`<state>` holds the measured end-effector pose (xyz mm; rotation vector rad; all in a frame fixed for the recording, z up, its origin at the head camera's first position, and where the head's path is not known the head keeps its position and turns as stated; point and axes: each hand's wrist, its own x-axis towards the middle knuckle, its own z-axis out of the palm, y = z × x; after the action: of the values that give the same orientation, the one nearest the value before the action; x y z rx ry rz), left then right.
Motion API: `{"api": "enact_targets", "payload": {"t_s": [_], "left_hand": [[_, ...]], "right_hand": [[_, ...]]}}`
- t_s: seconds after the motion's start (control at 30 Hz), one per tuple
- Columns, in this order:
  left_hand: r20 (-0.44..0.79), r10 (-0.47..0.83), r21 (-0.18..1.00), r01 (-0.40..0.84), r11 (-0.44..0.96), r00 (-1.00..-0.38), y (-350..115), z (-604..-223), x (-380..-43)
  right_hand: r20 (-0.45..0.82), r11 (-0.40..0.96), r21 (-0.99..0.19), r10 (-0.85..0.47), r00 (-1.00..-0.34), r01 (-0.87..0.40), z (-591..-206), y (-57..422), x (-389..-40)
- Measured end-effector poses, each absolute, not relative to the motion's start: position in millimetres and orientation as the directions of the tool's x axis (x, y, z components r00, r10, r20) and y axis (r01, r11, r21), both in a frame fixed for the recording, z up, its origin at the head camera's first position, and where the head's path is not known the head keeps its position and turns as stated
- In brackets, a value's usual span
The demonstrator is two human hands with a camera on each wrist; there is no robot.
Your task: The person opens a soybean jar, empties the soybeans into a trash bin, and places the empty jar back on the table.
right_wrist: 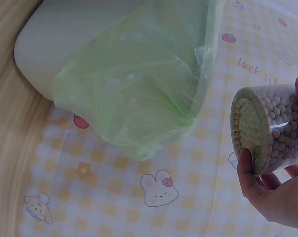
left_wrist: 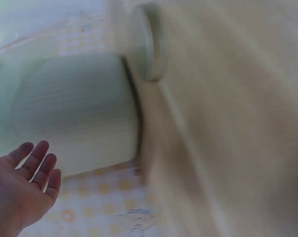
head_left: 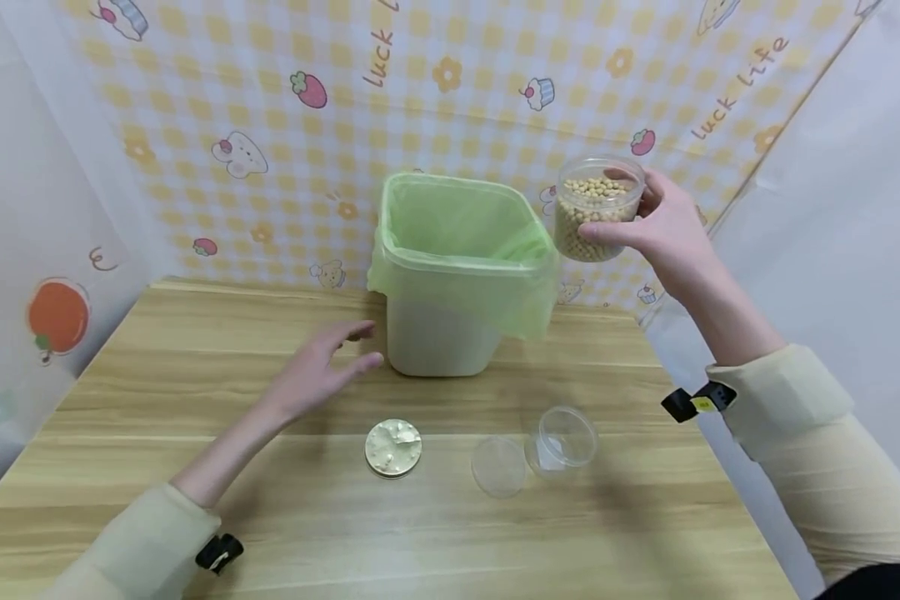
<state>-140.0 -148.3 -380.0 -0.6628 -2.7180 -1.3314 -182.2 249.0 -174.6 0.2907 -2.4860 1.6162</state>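
Note:
My right hand (head_left: 671, 221) grips a clear plastic jar (head_left: 598, 232) of pale round beans, raised beside the right rim of a white trash bin (head_left: 442, 337). The jar stands nearly upright, its top uncovered. In the right wrist view, thumb and fingers wrap around the jar (right_wrist: 282, 126). A light green bag (head_left: 528, 296) lines the bin and folds over its rim. My left hand (head_left: 318, 367) hovers left of the bin with loosely spread fingers and nothing in them. The left wrist view shows that hand (left_wrist: 27, 192) beside the blurred bin wall (left_wrist: 84, 108).
On the wooden table (head_left: 270, 517) lie a round silvery lid or shallow tin (head_left: 393, 448), a clear disc-shaped lid (head_left: 498, 467) and a clear plastic jar (head_left: 567, 437) on its side. A yellow checked cloth (head_left: 270, 108) hangs behind the bin.

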Motion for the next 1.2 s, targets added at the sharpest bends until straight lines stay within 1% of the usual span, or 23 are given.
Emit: {"api": "enact_targets", "payload": {"t_s": [0.13,0.27,0.33,0.6,0.77,0.93,1.07,1.2], "left_hand": [[0.29,0.322,0.75,0.423,0.509,-0.901,-150,-363,-148],[0.317,0.266,0.789,0.408,0.459,-0.911,-149,-346,-157],[0.318,0.232,0.814,0.39,0.43,-0.919,-148,-337,-163],[0.238,0.127,0.89,0.269,0.369,-0.963,-136,-301,-188],[0.173,0.099,0.913,0.197,0.358,-0.98,-128,-292,-201],[0.161,0.081,0.912,0.179,0.369,-0.984,-122,-287,-208],[0.158,0.074,0.898,0.174,0.403,-0.985,-118,-285,-213],[0.151,0.081,0.905,0.171,0.39,-0.985,-115,-286,-216]], "right_hand": [[0.222,0.508,-0.831,-0.075,-0.972,-0.229,-168,244,-193],[0.215,0.554,-0.802,-0.081,-0.973,-0.223,-161,239,-206],[0.207,0.552,-0.804,-0.086,-0.975,-0.219,-158,237,-212],[0.175,0.588,-0.783,-0.107,-0.979,-0.204,-146,227,-230],[0.158,0.608,-0.768,-0.121,-0.98,-0.2,-141,218,-243],[0.136,0.637,-0.748,-0.13,-0.982,-0.188,-135,207,-256],[0.122,0.662,-0.728,-0.128,-0.984,-0.177,-131,200,-263],[0.114,0.687,-0.707,-0.129,-0.985,-0.172,-130,195,-268]]}}
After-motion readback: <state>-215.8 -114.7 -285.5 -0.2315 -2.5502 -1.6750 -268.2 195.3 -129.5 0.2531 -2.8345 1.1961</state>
